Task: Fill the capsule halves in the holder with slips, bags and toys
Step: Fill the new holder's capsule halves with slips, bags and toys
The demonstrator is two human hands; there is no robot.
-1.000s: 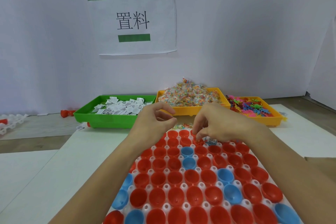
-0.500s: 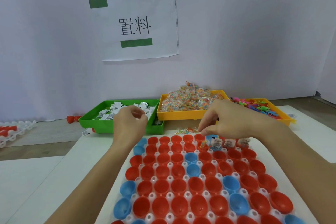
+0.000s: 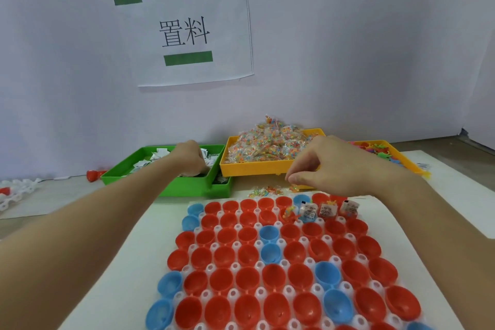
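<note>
I see my left hand (image 3: pixel 191 157) reaching into the green tray (image 3: pixel 166 185), down among the white paper slips (image 3: pixel 160 154). Its fingers are curled into the pile, but I cannot tell if they hold a slip. My right hand (image 3: pixel 329 166) hangs over the far edge of the white holder (image 3: pixel 257 245). Its thumb and first finger are pressed together at the tips, and I cannot tell if something tiny is between them.

The holder lies on the white table (image 3: pixel 115 276) in front of me. It is packed with red capsule halves (image 3: pixel 247 280) and some blue capsule halves (image 3: pixel 269 233), all open side up. Most look bare inside. In the far row, three cups on the right each have a folded slip (image 3: pixel 308 210) standing in them. One red cup just left of those has a little bag of colored beads (image 3: pixel 289 213) in it.

Behind the holder is the yellow tray (image 3: pixel 254 169), heaped with bead bags (image 3: pixel 270 140). A few loose bags (image 3: pixel 265 191) lie on the table between that tray and the holder. To the right is an orange tray (image 3: pixel 401 158) with bright plastic toys (image 3: pixel 377 149), partly hidden by my right hand. A paper sign (image 3: pixel 187 32) hangs on the wall.
</note>
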